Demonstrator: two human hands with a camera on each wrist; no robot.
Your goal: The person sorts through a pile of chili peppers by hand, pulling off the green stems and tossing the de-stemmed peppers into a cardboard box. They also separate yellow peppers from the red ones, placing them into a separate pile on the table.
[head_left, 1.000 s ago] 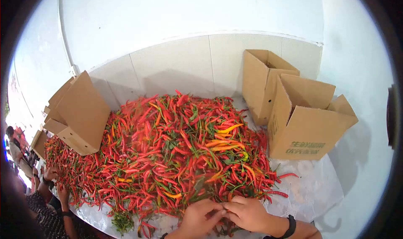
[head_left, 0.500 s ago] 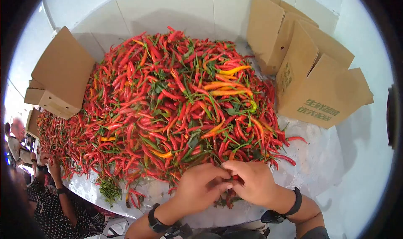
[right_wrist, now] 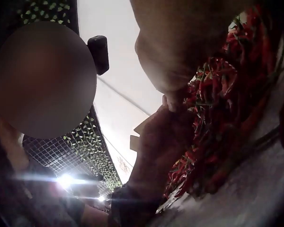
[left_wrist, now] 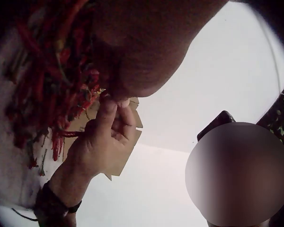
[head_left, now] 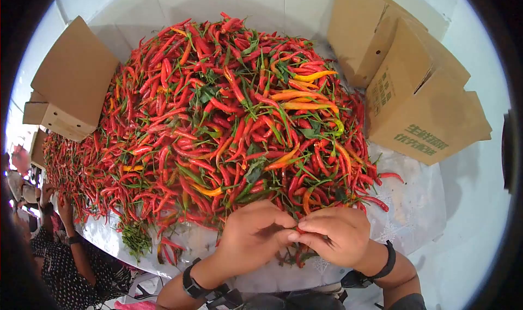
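Note:
Close together at the near edge of a big pile of red chili peppers [head_left: 218,130], my left hand [head_left: 250,236] and right hand [head_left: 340,236] meet fingertip to fingertip. Between them a red chili pepper [head_left: 300,230] shows only as a sliver; the fingers hide most of it. The right thumb and fingers grip the pepper, while the left thumb and forefinger pinch at its end. In the left wrist view the right hand [left_wrist: 102,142] has its thumb and fingertips drawn together. The left hand stays dark and partly hidden in its own wrist view.
Cardboard boxes stand on the right [head_left: 430,103] and left [head_left: 76,81] of the pile. A small heap of green stems [head_left: 136,239] lies on the white-covered table [head_left: 411,214] near its front edge. Another person's arm [head_left: 79,255] reaches to the pile at far left.
The head view has tipped downward, so the pile and boxes sit higher in the picture and more of my forearms shows. Both hands stay together, with the fingertips shifting slightly around the pepper.

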